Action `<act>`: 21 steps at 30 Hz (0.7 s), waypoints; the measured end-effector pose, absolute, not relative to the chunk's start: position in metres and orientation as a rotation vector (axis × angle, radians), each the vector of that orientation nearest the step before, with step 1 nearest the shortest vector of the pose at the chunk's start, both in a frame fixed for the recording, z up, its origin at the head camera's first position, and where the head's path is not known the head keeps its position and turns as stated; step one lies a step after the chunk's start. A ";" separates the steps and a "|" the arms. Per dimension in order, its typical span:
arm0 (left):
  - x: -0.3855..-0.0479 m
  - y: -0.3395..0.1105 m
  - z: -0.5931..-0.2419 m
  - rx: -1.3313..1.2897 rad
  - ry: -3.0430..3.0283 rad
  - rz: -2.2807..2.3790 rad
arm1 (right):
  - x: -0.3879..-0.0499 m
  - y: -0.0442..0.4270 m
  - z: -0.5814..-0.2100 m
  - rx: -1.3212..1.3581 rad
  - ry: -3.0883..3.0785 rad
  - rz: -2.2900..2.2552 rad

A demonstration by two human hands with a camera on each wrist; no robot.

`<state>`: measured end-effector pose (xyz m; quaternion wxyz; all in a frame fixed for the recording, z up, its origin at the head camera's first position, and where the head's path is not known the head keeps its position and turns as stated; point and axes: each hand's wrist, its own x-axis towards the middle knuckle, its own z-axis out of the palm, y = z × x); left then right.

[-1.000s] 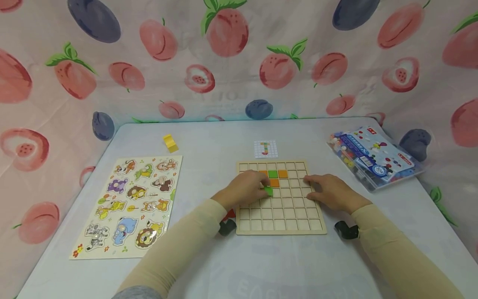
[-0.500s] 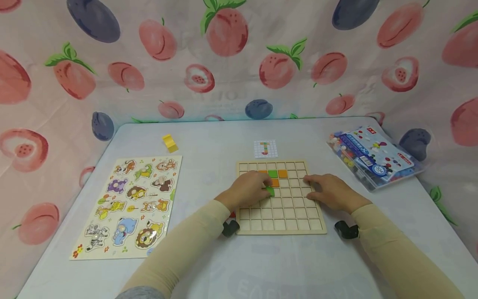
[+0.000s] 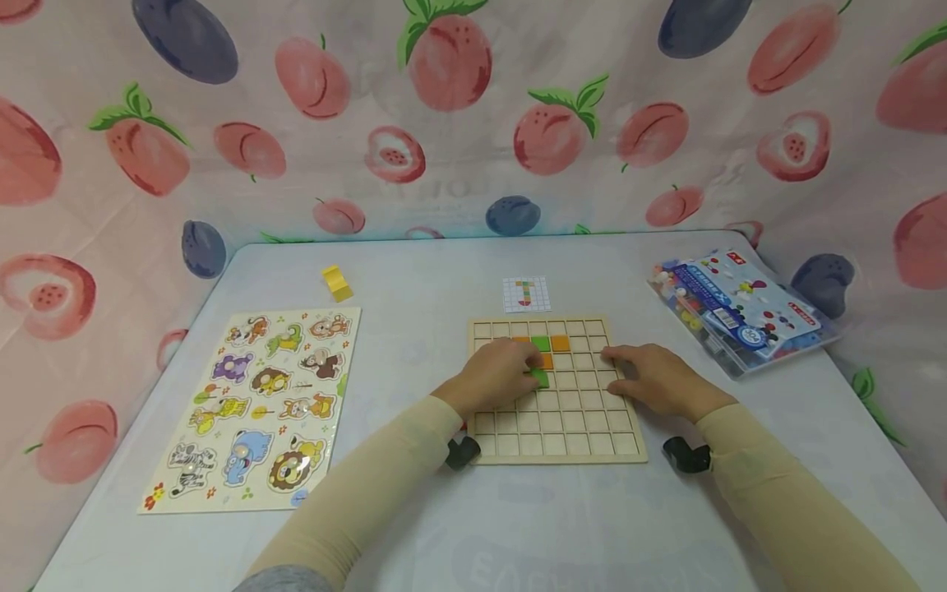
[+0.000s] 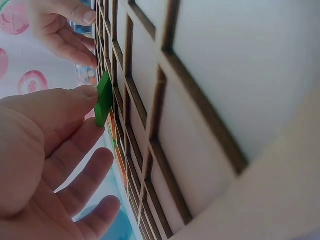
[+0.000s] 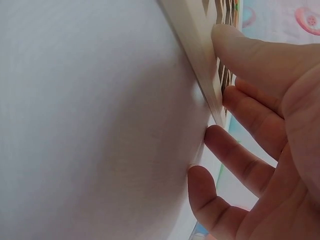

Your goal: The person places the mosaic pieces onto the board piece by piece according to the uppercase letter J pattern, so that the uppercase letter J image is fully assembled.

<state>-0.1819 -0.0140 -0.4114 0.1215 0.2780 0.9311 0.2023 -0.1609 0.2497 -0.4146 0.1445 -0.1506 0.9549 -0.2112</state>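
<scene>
A wooden grid board (image 3: 558, 459) lies on the table with a green tile (image 3: 541, 344) and orange tiles (image 3: 561, 344) in its upper cells. My left hand (image 3: 497, 376) pinches another green tile (image 3: 540, 378) between thumb and index finger, just below the lower orange tile. In the left wrist view that green tile (image 4: 103, 100) stands tilted at the grid's surface, and the left hand's (image 4: 55, 160) other fingers are spread. My right hand (image 3: 658, 380) rests at the board's right edge; in the right wrist view the right hand's (image 5: 265, 120) thumb and fingertips touch the frame (image 5: 192, 45).
A small pattern card (image 3: 527, 294) lies behind the board. An animal puzzle board (image 3: 251, 411) is on the left, with yellow blocks (image 3: 337, 284) behind it. A clear case of colourful pieces (image 3: 743, 312) stands at the back right. Something red shows beside the left wrist.
My left hand has moved slightly to the right with the green tile, which now sits beneath the lower orange one. The right hand has stayed where it was.
</scene>
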 end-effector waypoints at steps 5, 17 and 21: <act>-0.182 -0.011 -0.412 0.796 2.714 0.576 | -0.161 0.250 -0.415 -0.444 2.758 -0.609; -0.182 -0.006 -0.413 0.799 2.712 0.586 | -0.162 0.251 -0.416 -0.431 2.757 -0.590; -0.182 -0.005 -0.412 0.802 2.712 0.586 | -0.162 0.251 -0.417 -0.420 2.755 -0.584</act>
